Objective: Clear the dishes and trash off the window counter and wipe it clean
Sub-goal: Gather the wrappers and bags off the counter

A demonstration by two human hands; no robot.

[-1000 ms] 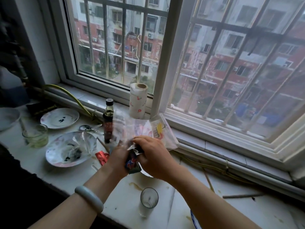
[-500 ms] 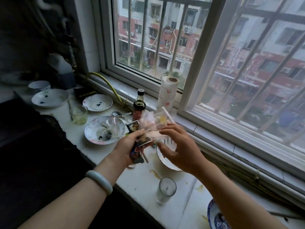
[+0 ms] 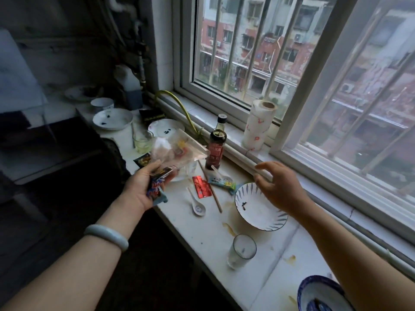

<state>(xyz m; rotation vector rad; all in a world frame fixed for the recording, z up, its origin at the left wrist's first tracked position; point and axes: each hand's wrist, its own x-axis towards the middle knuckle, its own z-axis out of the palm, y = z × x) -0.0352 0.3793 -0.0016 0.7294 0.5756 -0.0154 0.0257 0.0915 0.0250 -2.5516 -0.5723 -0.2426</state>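
My left hand [image 3: 143,185] grips a bunch of wrappers [image 3: 173,153]: clear plastic bags and dark printed packets, held over the counter's front edge. My right hand [image 3: 278,187] hovers open above a white bowl with blue rim strokes [image 3: 258,209], holding nothing. On the stained white counter [image 3: 208,241] lie a red packet [image 3: 202,187], a blue-green wrapper [image 3: 222,181], a ceramic spoon [image 3: 197,206] and a chopstick [image 3: 212,191]. A glass [image 3: 241,251] stands near the front edge. A blue patterned bowl [image 3: 323,295] sits at the bottom right.
A dark sauce bottle [image 3: 216,143] and a paper towel roll [image 3: 258,125] stand by the window sill. Further left are a plate [image 3: 166,129], a glass of yellowish liquid [image 3: 142,141], a shallow bowl [image 3: 112,118] and a small bowl [image 3: 102,104]. A yellow hose [image 3: 177,108] runs along the frame.
My right hand has let go of the wrappers and moved right, over the white bowl. My left hand keeps the bunch and has shifted left. The view has swung left.
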